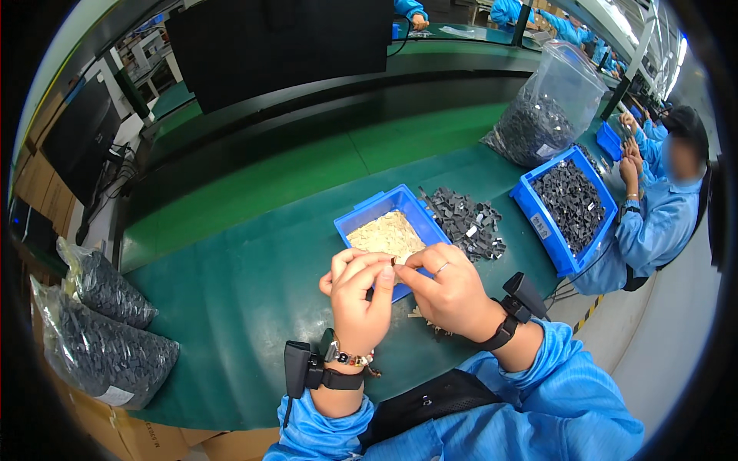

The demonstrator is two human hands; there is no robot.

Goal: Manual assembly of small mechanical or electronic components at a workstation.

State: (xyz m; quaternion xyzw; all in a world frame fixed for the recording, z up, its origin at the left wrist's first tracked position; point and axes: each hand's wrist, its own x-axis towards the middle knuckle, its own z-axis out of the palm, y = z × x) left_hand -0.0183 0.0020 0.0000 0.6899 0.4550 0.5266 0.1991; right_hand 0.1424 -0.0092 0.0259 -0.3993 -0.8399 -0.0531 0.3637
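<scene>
In the head view, I have the small dark piece [393,261] right between my two hands, so neither is clearly nearer: it lies to the upper right of my left hand [357,296] and to the upper left of my right hand [450,292]. Both are closed in a fingertip pinch on it, thumbs and forefingers meeting there. The piece is too small and too covered for me to read its long axis.

From where I look, the fingertips overlap the near part of a blue tray [377,201] on the green surface [254,307]; I can't judge their height above it. That tray holds a heap of small tan pieces [388,234]. Just beside its right side, a loose pile of dark pieces [469,223] lies directly on the surface. Further right, a larger blue bin [538,223] is filled with similar dark pieces. Beyond that bin, an open clear bag [573,77] stands partly full of dark bits. Well apart, at the left edge, I see two filled plastic bags [111,349] of dark pieces.
</scene>
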